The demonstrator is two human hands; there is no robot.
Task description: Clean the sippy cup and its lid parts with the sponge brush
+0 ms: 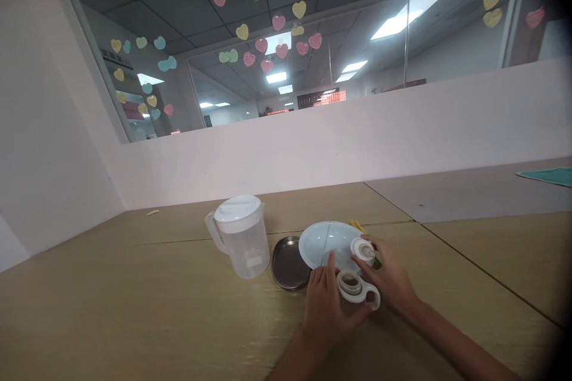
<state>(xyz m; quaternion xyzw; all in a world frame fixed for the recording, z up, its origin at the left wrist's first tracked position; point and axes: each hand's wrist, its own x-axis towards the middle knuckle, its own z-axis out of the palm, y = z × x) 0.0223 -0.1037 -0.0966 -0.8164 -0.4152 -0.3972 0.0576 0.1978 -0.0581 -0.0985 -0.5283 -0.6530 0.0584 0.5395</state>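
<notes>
My left hand (pixel 325 312) is wrapped round a bottle (pixel 351 284) with an open round neck and a white loop handle on its right side. The bottle's body is mostly hidden below the neck. Just above it, my right hand (pixel 393 277) grips a white lid (pixel 361 249) tilted so that its inner side shows, with a clear piece in the middle. Lid and bottle are apart. Behind both hands is a pale blue bowl (pixel 319 241), its near side partly covered by the lid and the left fingers.
Left of the bowl lies a dark metal dish (pixel 290 265), and beyond it stands a clear pitcher (pixel 248 250) with a white lid. Yellow sticks (pixel 356 225) poke out behind the bowl. A teal cloth (pixel 552 176) lies far right on the table, below a white wall (pixel 313 152).
</notes>
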